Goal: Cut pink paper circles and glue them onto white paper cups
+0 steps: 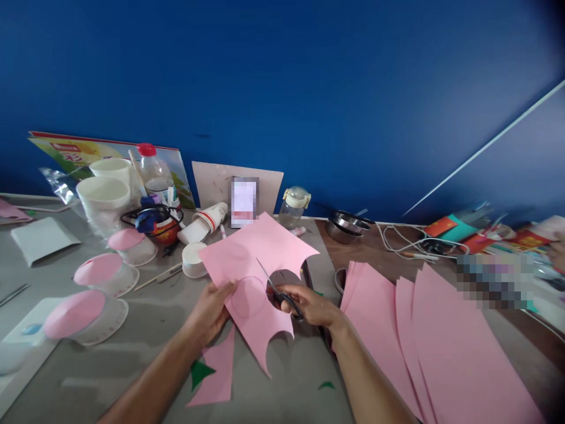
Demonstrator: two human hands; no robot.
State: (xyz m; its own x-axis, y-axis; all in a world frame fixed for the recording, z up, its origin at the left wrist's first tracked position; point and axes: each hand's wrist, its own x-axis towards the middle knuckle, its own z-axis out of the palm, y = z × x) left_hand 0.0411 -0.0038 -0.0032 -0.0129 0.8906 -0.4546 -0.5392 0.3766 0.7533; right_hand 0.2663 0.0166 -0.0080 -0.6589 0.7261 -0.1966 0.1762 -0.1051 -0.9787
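My left hand (216, 306) grips the left edge of a pink paper sheet (260, 247), thumb on top. Curved bites are cut out of the sheet's right and lower edges. A drawn circle (249, 297) shows on it beside my left thumb. My right hand (302, 303) holds black-handled scissors (281, 296) at the sheet's right side, the blades pointing up and left across the paper near the circle. Beneath the sheet, a pink paper scrap (218, 371) and a green scrap (202, 374) lie on the grey table.
Several paper cups with pink tops (103, 271) stand at left, before stacked white cups (103, 197) and a red-capped bottle (152, 171). A phone (243, 200) leans at the back beside a lidded jar (294, 206). Pink sheets (459, 347) lie at right, near metal bowls (346, 227).
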